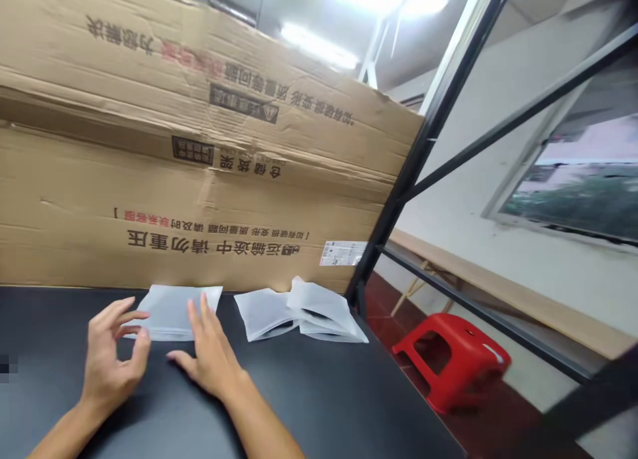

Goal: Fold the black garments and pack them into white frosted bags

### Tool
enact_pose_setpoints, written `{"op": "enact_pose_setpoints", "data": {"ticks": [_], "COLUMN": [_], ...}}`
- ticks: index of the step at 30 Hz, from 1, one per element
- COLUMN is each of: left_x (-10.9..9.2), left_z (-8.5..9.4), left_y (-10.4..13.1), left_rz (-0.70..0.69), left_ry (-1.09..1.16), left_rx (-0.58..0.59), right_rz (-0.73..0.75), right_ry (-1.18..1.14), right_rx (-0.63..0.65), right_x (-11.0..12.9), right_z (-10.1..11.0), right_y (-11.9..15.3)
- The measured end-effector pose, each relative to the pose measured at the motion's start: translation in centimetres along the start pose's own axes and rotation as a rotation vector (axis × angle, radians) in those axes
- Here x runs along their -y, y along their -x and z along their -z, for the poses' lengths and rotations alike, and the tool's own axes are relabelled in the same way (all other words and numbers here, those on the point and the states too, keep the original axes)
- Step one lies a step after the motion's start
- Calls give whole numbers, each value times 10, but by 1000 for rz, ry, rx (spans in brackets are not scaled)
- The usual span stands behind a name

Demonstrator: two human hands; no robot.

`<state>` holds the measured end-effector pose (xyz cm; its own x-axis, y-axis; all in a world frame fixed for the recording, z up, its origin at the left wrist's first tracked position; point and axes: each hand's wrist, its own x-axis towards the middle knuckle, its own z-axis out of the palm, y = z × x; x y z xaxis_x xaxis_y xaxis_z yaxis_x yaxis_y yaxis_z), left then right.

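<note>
A neat stack of translucent white pouches point(172, 306) lies on the black tabletop point(319, 399), close to the cardboard. My left hand point(112, 353) is at the stack's left edge, its fingers curved and thumb apart, with nothing seen between them. Over the right part of the stack, my right hand point(212, 353) has its fingers stretched out; the fingertips seem to rest on the top pouch. To the right lies a looser pile of similar pouches point(323, 306), overlapping and fanned out, beside another few pouches point(262, 313). Neither hand touches these.
A large cardboard panel point(199, 193) with printed characters stands along the back edge of the table. At the right rises a black metal frame post point(399, 206). Beyond it are a red plastic stool point(453, 359) on the floor and a long wooden bench point(518, 293) by the wall.
</note>
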<state>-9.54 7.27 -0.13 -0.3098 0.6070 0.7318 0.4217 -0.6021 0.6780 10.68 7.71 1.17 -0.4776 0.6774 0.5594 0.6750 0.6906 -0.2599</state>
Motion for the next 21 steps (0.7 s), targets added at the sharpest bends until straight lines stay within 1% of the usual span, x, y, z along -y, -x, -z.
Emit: {"op": "enact_pose_setpoints", "data": {"ticks": [1,2,3,5,6,7,8,10,12,14,17,19,21], "left_x": [-1,-2,-3,-3,-1,1,4,12,20,26,32,31,24], "left_z": [0,-1,-2,-4,-4,-5,-5,-5,-4,-2,1,3,4], "left_y": [3,5,6,8,8,8,8,9,9,10,12,11,8], "left_rz": [-119,-217,-284,-324,-314,-295,-269,-207,-150,-115,-90,-79,-80], "left_ry": [-73,-140,-203,-335,-402,-467,-523,-610,-670,-721,-790,-820,-810], "left_rx": [86,203,345,615,708,765,795,797,771,741,697,657,588], "right_rz": [-14,-47,-96,-222,-295,-371,-441,-473,-484,-490,-479,-452,-422], "right_ry": [-12,-4,22,113,170,228,275,287,274,253,206,159,100], "right_rx": [-8,-35,-74,-154,-187,-213,-228,-223,-214,-225,-274,-312,-353], "right_x": [-2,-6,-12,-29,-38,-48,-58,-74,-83,-86,-81,-73,-63], "right_z": [4,11,21,48,63,77,90,108,114,110,99,94,91], "right_y": [1,3,6,18,26,34,43,59,69,70,59,49,41]}}
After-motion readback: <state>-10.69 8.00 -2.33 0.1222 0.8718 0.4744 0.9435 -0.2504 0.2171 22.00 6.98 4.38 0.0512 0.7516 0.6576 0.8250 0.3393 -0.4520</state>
